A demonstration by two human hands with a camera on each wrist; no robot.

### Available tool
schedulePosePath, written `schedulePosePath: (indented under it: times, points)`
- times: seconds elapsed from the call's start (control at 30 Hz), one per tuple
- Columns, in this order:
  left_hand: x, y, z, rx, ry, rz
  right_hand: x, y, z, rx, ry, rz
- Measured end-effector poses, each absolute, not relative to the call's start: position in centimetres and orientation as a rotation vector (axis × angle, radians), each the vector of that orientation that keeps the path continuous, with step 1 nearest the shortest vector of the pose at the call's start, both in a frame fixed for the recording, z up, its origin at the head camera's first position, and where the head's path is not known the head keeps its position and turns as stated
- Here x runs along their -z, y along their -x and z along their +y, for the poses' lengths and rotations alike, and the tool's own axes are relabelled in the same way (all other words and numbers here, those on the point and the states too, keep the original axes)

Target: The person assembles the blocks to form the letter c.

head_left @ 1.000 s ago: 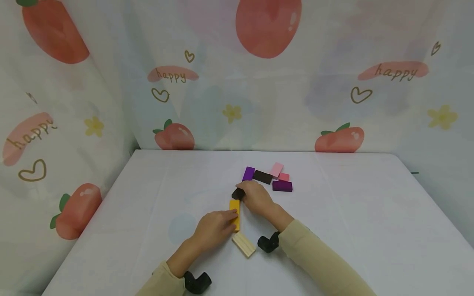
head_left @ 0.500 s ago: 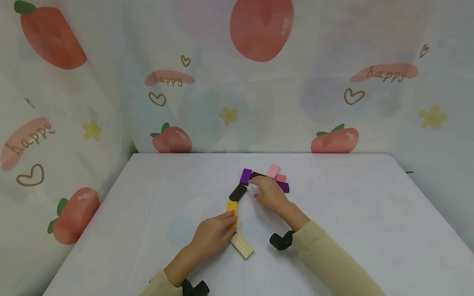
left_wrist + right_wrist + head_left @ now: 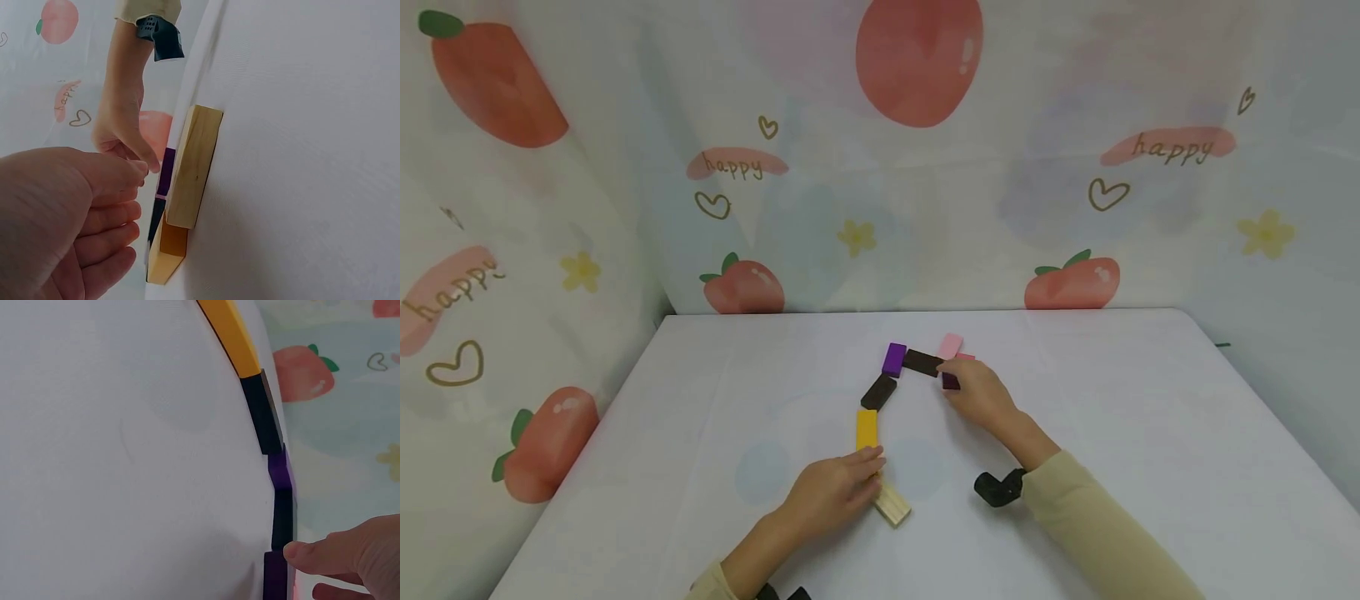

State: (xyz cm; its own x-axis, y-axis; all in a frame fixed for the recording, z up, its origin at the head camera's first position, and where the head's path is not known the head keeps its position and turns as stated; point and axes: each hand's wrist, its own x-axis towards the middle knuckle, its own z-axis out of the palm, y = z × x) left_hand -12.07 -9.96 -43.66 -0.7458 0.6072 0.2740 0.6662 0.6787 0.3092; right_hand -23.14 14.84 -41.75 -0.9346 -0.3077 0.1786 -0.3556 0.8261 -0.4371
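Note:
Thin blocks form a line on the white table. My left hand [image 3: 835,492] is over the near end of the yellow block [image 3: 867,425], beside a pale wooden block [image 3: 892,505]. In the left wrist view its loosely bent fingers look apart from the wooden block [image 3: 195,165]. Beyond the yellow block come a black block [image 3: 878,392], a purple block [image 3: 894,360] and a second black block [image 3: 922,362]. My right hand [image 3: 985,396] partly covers a dark purple block [image 3: 950,381]. In the right wrist view a fingertip touches where that second black block [image 3: 283,519] meets the dark purple one [image 3: 275,575].
A pink block [image 3: 951,345] and a smaller red-pink one [image 3: 966,357], mostly hidden, lie behind the right hand. Printed cloth walls stand behind and left of the white table [image 3: 1112,400]. Each wrist carries a black device [image 3: 998,488].
My right hand has released the nearer black block and shifted right, to the dark purple block. My left hand has slid back towards the wooden block, uncovering more of the yellow one.

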Motion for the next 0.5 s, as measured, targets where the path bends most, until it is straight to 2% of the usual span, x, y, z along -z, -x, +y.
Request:
schedulePosePath:
  times: [0.5]
  points:
    - [43.3, 10.6, -10.1, 0.373, 1.384, -2.658, 42.4, 23.0, 16.6, -0.619, -0.503, -2.899]
